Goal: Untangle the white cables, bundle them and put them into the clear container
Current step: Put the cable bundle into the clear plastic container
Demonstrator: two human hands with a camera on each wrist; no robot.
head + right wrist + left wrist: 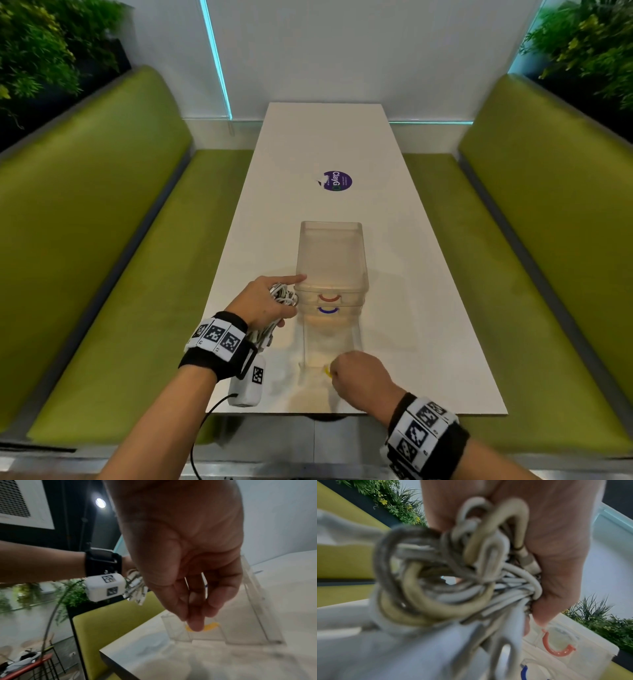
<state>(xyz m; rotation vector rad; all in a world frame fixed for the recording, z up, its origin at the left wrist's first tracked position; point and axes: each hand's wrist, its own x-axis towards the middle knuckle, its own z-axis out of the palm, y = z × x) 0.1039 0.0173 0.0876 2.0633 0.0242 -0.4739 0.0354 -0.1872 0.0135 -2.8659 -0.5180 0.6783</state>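
The left hand [265, 303] has its grip wrapped round the bundle of white cables [284, 296], just left of the clear container [330, 260], whose long axis runs away from the person on the tabletop [428, 308]. The right hand [359, 375], fingers loosely curled and grasping nothing I can make out, hovers over the container's clear lid [329, 346].

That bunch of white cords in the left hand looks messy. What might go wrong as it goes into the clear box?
1. The cables are a loose bunch of loops in the left hand; some hang below the grip, so they may snag on the box edge or spill out.
2. The right hand is at the lid lying flat in front of the box; a trailing loop could get trapped when it closes.
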